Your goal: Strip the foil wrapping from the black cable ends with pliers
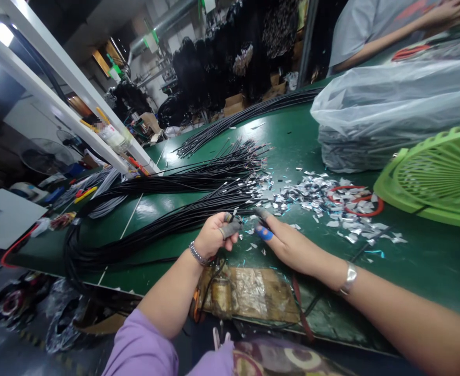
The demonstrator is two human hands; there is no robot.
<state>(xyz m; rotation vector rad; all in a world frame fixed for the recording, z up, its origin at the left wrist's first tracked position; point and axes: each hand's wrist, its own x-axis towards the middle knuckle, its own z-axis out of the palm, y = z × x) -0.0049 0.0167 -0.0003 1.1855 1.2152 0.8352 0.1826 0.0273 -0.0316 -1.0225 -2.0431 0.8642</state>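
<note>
My left hand (221, 231) is closed in a pinch, with grey coverings on its thumb and finger. It appears to hold the end of a black cable (151, 262), which runs in from the left and passes behind my wrist. Facing it, a small gap away, my right hand (282, 237) has its fingers pressed together; blue tape wraps the thumb and a dark covering the fingertip. What lies between those fingers is hidden. Just beyond my hands lies a bundle of black cables (183, 214), with stripped ends beside scraps of foil (308, 193).
A second cable bundle (198, 175) and a farther one (245, 112) lie on the green table (143, 209). At right are a green fan (441, 177), a plastic bag (390, 115) and a red loop (374, 209). A taped cardboard piece (264, 292) lies near the front edge. A co-worker's arm (394, 39) shows behind.
</note>
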